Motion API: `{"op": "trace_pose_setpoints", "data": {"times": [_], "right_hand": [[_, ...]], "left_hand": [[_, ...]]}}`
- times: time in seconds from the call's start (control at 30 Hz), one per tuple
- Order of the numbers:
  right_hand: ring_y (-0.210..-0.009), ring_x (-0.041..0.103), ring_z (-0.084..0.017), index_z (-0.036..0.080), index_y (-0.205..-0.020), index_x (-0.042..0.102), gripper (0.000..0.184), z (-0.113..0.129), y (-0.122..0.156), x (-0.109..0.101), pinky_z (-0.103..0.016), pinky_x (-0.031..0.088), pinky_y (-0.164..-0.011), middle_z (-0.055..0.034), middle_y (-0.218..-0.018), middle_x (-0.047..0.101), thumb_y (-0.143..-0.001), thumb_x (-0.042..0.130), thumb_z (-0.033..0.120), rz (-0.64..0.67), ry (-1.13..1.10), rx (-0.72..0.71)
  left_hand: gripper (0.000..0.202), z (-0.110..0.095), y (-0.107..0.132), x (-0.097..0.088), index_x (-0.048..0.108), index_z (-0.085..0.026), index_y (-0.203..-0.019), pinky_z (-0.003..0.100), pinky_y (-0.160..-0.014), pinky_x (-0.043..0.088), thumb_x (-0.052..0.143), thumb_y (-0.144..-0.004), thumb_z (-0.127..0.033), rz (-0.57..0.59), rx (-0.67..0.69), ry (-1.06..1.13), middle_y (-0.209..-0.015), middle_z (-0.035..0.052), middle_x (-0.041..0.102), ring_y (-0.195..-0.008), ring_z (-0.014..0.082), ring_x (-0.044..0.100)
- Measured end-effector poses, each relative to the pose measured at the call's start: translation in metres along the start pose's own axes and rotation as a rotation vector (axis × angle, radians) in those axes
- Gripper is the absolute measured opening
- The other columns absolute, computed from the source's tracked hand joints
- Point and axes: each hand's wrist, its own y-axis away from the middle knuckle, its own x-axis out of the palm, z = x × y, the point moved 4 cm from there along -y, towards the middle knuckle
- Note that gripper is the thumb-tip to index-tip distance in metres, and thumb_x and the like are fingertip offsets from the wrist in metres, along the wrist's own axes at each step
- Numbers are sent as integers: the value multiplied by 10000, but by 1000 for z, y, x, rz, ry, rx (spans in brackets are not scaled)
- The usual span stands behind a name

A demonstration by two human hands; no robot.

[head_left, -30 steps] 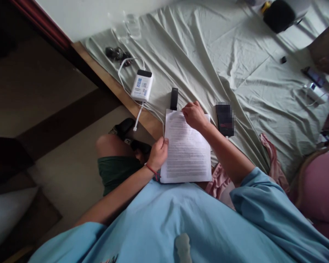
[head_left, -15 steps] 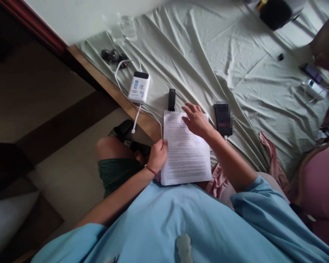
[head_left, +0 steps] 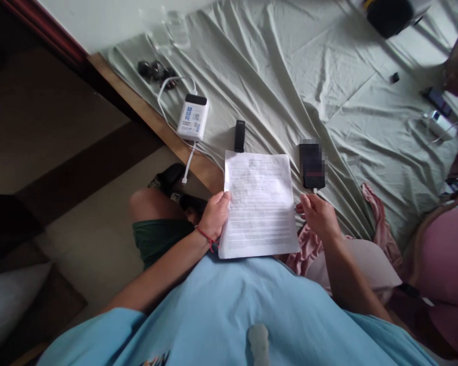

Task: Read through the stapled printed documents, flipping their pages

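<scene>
A printed sheet of paper (head_left: pixel 257 208) covered in lines of small text lies over my lap, tilted slightly. My left hand (head_left: pixel 215 213) grips its left edge, thumb on top and fingers beneath. Just off the right edge of the paper is my right hand (head_left: pixel 319 214), fingers loosely curled with a small gap at the tips; nothing shows in it. Above that hand rests a dark phone (head_left: pixel 313 165), partly pixelated, with a white plug at its lower end. Beyond the top of the paper sits a small black object (head_left: pixel 239 135).
On the green bedsheet (head_left: pixel 275 101) lie a white power bank (head_left: pixel 193 118) with white cables, sunglasses (head_left: pixel 156 71), and clear cups (head_left: pixel 177 29). The wooden bed edge (head_left: pixel 156 124) runs along the left. Another person sits at right beside a phone and white device (head_left: pixel 440 124).
My right hand has moved from over the top of the paper down and right, to beside its right edge. My left hand keeps its grip on the paper.
</scene>
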Motion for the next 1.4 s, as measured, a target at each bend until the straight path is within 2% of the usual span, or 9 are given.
{"op": "trace_pose_setpoints", "data": {"times": [0.3, 0.5, 0.73, 0.9, 0.97, 1.03, 1.17, 1.27, 1.4], "right_hand": [[-488, 560, -145, 193, -766, 644, 537, 3, -15, 26, -289, 482, -499, -2, -591, 622, -673, 708, 718, 63, -530, 173], [-468, 417, -95, 167, -726, 678, 394, 8, -29, 31, -234, 314, -451, 36, -536, 552, -662, 722, 553, -6, -421, 102], [-530, 473, -131, 182, -812, 701, 364, -6, -31, 36, -252, 364, -509, 17, -614, 601, -729, 645, 532, -63, -323, 65], [-563, 502, -154, 183, -815, 707, 367, -11, -30, 33, -266, 381, -527, -13, -650, 635, -764, 620, 536, -104, -260, 38], [-575, 519, -169, 185, -824, 715, 386, -12, -31, 33, -272, 391, -526, -27, -651, 649, -781, 601, 551, -108, -228, 15], [-584, 527, -175, 184, -831, 721, 390, -12, -32, 34, -273, 397, -528, -33, -650, 653, -791, 595, 551, -114, -218, -1], [-584, 518, -160, 181, -831, 719, 358, -14, -32, 35, -261, 398, -533, -21, -660, 647, -794, 612, 520, -110, -257, 0], [-575, 503, -149, 175, -830, 719, 352, -13, -30, 36, -252, 387, -526, -10, -652, 633, -785, 626, 511, -104, -277, 11], [-553, 487, -142, 160, -834, 723, 377, -14, -30, 35, -250, 375, -514, -2, -622, 623, -766, 642, 521, -106, -298, 24]], "left_hand": [[460, -4, 0, 2, 506, -186, -792, 287, -624, 481, 592, -829, -637, -9, 57, -111, -723, 35, 608, -707, 183, 598], [432, -6, 0, -1, 443, -200, -718, 274, -609, 460, 503, -910, -581, -66, 150, -316, -681, 28, 535, -705, 177, 539], [397, -6, -3, -2, 438, -200, -685, 272, -608, 442, 499, -919, -515, -60, 173, -395, -652, 17, 516, -663, 168, 508], [345, -36, 3, -11, 498, -206, -649, 284, -593, 399, 476, -921, -418, -7, 233, -743, -610, 28, 559, -615, 184, 539], [333, -49, 5, -16, 608, -204, -737, 300, -608, 412, 441, -950, -397, 71, 143, -904, -566, 26, 584, -548, 193, 569], [318, -66, 6, -22, 660, -200, -791, 308, -618, 423, 464, -959, -386, 15, 148, -1017, -626, 41, 645, -538, 198, 595], [274, -101, -2, -23, 701, -166, -1057, 357, -843, 491, 479, -979, -306, -195, 528, -1123, -930, 111, 727, -862, 261, 685], [419, -113, -18, -9, 632, -108, -1302, 429, -1119, 395, 369, -979, -154, -102, 828, -1141, -1326, 158, 646, -1282, 283, 567], [583, -115, -44, 9, 504, -170, -1490, 481, -1245, 228, 352, -939, -59, -25, 903, -1282, -1559, 97, 465, -1482, 235, 376]]}}
